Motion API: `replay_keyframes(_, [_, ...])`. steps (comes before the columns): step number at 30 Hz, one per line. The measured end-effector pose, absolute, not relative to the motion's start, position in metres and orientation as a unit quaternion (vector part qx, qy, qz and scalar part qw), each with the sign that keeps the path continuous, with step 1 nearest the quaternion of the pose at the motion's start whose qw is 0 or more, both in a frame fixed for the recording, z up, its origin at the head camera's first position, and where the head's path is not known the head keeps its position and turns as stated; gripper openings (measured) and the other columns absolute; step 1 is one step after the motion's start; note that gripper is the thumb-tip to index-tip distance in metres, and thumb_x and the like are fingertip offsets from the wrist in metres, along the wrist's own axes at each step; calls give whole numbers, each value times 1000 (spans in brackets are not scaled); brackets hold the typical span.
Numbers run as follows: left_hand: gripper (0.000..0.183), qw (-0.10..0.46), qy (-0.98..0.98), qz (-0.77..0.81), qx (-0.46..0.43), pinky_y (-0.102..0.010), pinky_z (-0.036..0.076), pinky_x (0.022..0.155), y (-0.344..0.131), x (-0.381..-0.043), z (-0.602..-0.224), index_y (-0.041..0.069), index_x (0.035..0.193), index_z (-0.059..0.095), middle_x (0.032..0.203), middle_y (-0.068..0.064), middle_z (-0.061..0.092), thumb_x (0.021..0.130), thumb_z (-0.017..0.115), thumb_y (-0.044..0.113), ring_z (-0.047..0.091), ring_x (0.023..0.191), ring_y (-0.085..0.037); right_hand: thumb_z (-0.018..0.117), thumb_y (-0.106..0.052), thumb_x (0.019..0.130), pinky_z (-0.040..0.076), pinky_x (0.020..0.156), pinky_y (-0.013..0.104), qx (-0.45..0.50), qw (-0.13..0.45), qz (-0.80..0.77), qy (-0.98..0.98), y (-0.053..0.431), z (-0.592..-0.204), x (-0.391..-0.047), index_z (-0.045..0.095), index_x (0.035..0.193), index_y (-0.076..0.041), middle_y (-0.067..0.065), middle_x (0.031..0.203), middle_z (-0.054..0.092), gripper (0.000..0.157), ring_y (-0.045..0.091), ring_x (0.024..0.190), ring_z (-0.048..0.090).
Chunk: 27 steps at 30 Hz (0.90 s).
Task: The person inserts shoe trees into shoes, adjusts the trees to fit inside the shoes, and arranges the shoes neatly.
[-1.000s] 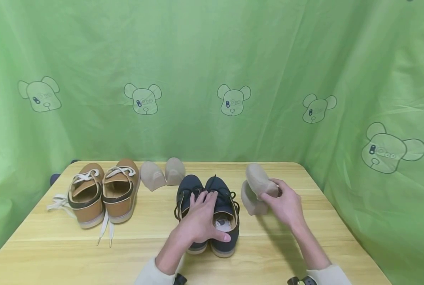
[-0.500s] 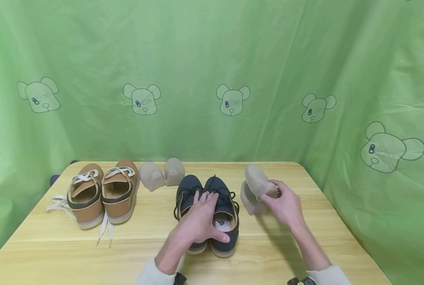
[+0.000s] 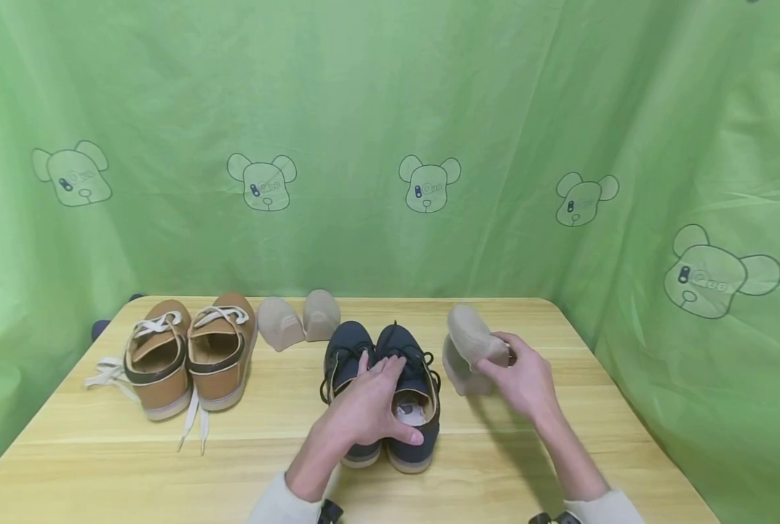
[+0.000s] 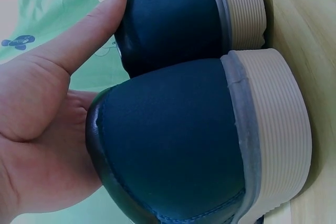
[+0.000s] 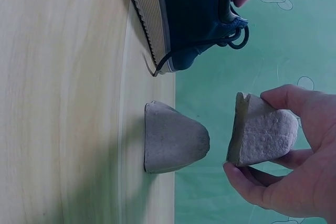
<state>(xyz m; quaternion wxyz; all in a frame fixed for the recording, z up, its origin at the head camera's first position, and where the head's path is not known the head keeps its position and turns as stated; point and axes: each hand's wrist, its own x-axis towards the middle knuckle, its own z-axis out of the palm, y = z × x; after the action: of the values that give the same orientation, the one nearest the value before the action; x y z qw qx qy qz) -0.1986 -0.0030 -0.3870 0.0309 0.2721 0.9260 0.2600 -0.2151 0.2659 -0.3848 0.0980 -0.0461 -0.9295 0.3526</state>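
Note:
Two navy lace-up shoes (image 3: pixel 399 346) stand side by side on the wooden table, toes pointing away. My left hand (image 3: pixel 367 411) lies over them, its fingers resting on the laces. Its thumb touches the heel collar of the right shoe, as the left wrist view shows. My right hand (image 3: pixel 527 378) pinches a beige-grey shoe insert (image 5: pixel 265 135), toe-shaped and pulp-like, between thumb and fingers. It is held above a second such insert (image 5: pixel 176 140) that stands on the table, with a gap between the two. Part of the left shoe is hidden beneath the left hand.
A pair of brown shoes (image 3: pixel 223 364) with loose white laces sits at the table's left. Two more beige inserts (image 3: pixel 321 316) lie beside them near the back edge. A green curtain (image 3: pixel 351 240) with bear prints surrounds the table (image 3: pixel 265 473).
The insert in my right hand has shifted slightly left and tilted a little. My left hand's fingers have moved only slightly on the laces; the shoes are unmoved.

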Motion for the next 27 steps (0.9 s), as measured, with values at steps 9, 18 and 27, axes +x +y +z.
replay_keyframes(9, [111,30,923,265,279,-57,9,127,-4,-200,-388,-1,152,40,156,-20,45,67,93,46,39,148,-29,76,-33,87,56,89,47,-37,85,357,-929,264,-382,-212,55,143,-9,24,129,66,65,36,113,66])
replay_keyframes(18, [114,35,925,262,273,-55,9,127,-4,-200,-386,-3,153,37,157,-23,42,67,93,48,38,149,-33,78,-33,86,55,87,43,-27,78,356,-931,260,-376,-210,57,142,-10,22,128,68,64,34,112,67])
replay_keyframes(27, [114,36,925,261,275,-54,9,128,-3,-199,-386,-3,153,37,157,-23,42,67,92,48,38,149,-33,78,-34,85,55,79,35,-11,64,354,-933,258,-367,-203,58,141,-10,22,127,68,64,33,110,66])
